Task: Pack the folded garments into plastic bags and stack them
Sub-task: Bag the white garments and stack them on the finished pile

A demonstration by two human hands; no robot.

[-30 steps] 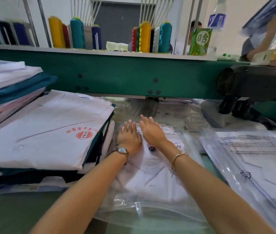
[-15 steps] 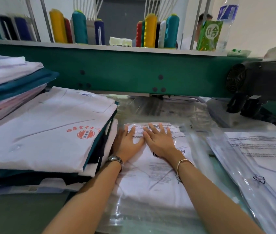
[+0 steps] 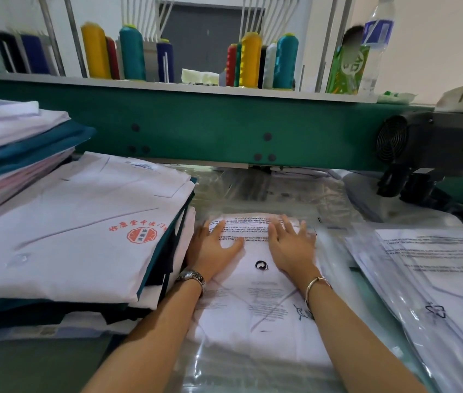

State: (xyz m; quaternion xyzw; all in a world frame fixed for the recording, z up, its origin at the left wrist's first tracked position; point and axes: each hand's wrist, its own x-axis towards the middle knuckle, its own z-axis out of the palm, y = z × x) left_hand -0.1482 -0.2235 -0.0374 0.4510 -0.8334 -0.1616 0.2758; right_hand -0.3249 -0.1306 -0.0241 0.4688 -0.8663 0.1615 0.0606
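Item one, your left hand (image 3: 213,251): laid flat, fingers straight and spread, pressing on the far end of the bagged garment (image 3: 264,304), its outer edge just beside the pile at your left; a watch (image 3: 192,277) sits on that wrist. Item two, your right hand (image 3: 290,245): likewise flat, palm down on the same package, gripping nothing, fingertips smeared by blur; a bangle (image 3: 314,285) circles the wrist. Item three, the bagged garment: white, folded, lying on the table (image 3: 40,364) straight before you, inside a clear plastic bag (image 3: 253,370) whose printed warning text is upside down to you and too small to read; your forearms cover its sides and its near end runs off the bottom edge, so you cannot tell whether the mouth is sealed. Item four, pile of unbagged folded garments (image 3: 68,236), left: white top piece with a red emblem, lower layers mostly hidden. Item five, taller pile (image 3: 12,143), far left, cut off by the frame. Item six, stack of bagged garments (image 3: 437,273), right, cut by the edge, count not legible. Behind: green beam (image 3: 224,126), thread cones (image 3: 250,58) on its shelf, a bottle (image 3: 377,32) with its cap out of view, and a black housing (image 3: 437,143) with a round grille
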